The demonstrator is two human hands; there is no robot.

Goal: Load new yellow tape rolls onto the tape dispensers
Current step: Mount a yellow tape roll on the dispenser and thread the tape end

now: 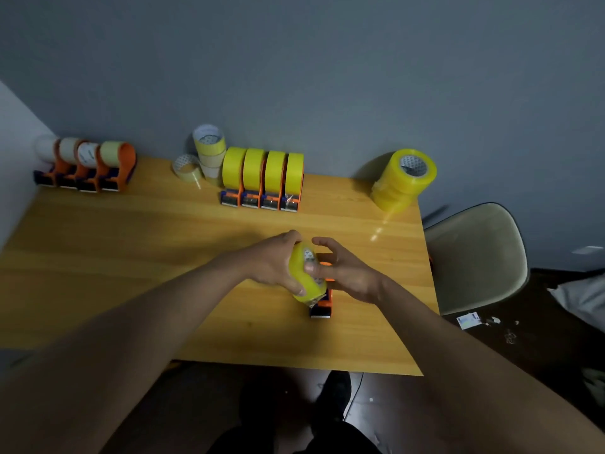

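Clasping a glossy yellow tape roll (306, 273) between thumb and fingers, the left hand (273, 262) holds it over the middle of the wooden tabletop (131, 257). Its grip is pinching the roll directly above a small orange-and-blue plastic tape dispenser (322, 304). The right hand (347, 273), fingers loosely spread, touches the roll's right face.

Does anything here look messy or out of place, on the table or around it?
The stack of yellow tape rolls at the table's far right corner leans, its top roll tipped sideways. A loose, nearly used-up roll lies tilted beside the loaded dispensers. On the floor by the chair, paper scraps lie scattered.
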